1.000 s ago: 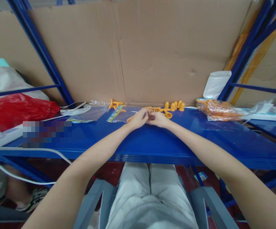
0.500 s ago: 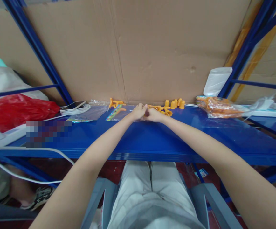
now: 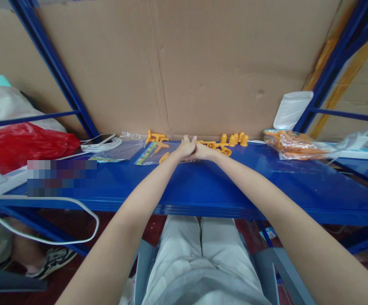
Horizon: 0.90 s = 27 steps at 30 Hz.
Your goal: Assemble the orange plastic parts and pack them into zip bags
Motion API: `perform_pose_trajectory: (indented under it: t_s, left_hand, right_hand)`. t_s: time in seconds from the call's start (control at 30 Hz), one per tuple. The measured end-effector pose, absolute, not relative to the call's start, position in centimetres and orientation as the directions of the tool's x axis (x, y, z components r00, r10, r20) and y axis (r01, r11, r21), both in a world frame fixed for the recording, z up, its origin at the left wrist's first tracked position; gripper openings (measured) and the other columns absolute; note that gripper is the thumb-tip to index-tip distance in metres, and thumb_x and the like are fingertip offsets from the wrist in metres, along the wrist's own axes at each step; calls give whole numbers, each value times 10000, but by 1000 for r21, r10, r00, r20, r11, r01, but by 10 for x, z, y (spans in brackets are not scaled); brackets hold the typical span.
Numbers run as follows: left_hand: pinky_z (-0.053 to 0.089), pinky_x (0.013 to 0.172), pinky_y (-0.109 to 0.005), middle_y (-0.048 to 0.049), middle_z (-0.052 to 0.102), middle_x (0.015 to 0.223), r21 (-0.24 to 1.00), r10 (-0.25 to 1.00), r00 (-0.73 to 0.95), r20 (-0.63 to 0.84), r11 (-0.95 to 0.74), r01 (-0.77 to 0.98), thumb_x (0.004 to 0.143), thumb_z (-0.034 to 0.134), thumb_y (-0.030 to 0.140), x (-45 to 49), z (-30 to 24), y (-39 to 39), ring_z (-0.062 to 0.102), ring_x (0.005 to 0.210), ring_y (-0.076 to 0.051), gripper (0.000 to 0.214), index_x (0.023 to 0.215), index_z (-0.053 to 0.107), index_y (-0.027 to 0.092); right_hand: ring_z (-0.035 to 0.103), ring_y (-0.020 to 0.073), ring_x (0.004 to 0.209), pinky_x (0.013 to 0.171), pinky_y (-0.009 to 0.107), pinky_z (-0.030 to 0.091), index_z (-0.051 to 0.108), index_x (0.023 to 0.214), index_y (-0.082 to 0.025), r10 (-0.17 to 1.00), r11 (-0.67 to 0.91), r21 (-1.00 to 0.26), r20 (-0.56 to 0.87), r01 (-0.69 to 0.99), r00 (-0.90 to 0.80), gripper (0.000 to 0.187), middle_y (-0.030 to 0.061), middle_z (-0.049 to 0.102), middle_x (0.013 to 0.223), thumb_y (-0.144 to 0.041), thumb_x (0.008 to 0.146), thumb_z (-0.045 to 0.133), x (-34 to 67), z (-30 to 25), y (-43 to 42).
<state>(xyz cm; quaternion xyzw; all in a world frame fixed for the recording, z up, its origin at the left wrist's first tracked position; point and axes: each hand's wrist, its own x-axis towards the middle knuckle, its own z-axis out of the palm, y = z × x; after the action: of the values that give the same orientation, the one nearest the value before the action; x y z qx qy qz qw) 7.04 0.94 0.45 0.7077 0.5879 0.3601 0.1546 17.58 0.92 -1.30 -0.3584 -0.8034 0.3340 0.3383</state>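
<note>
Left hand [image 3: 187, 148], right hand [image 3: 204, 151]: overlapped near tabletop's [image 3: 209, 182] rear edge; contents, if any, cannot be told.
Clear bag [image 3: 154, 159] has been shifted slightly toward the left edge; orange piece [image 3: 164, 157] newly exposed beside left wrist, in or on bag unclear; handling judged unfinished.

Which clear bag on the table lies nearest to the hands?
The middle bag, by the left hand. The flat bag near the white cable lies farther left; the bulging bag, farther right.

Diffuse light glints off the bulging bag [image 3: 294, 146].
</note>
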Motion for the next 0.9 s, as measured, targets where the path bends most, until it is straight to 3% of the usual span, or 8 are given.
perform_pose_trajectory:
  t_s: [0.23,0.43,0.53,0.7,0.9]
  left_hand:
    - [462,938,-386,-192,679,1173,472,905,133,405,-332,817,871,521,337,56,3,-1,620,1137,-307,292,1092,571,153]
    - [357,1030,-569,-210,597,1337,436,969,99,225,-191,879,936,321,571,56,7,-17,508,1285,-383,525,1152,590,175]
    - [329,1049,-593,-214,563,1379,411,974,97,205,-175,894,943,267,593,58,3,-17,460,1330,-397,582,1199,582,176]
    - [345,1065,-538,-207,557,1387,462,957,35,289,-172,870,964,234,522,56,0,-7,465,1335,-360,562,1233,569,160]
    - [247,1103,-638,-202,469,1475,541,954,-163,252,0,841,952,235,526,41,6,-1,359,1404,-399,603,1338,526,165]
  right_hand:
    - [611,145,705,758,328,554,694,855,-106,865,398,-860,234,321,-444,219,36,691,738,-153,669,798,177,-14,-8]
    - [593,131,686,756,315,541,696,857,-112,890,370,-831,189,416,-414,140,32,670,756,-158,728,726,186,-13,-14]
    - [561,116,629,706,289,536,688,772,-114,907,364,-801,188,475,-378,46,13,638,670,-145,738,694,189,-10,-15]
    - [535,94,580,645,247,512,669,687,-113,950,261,-830,130,493,-283,57,14,633,633,-103,741,687,194,-1,-18]
    - [558,92,605,555,195,466,664,674,-127,970,199,-858,102,473,-222,79,31,645,661,-126,733,716,201,3,-19]
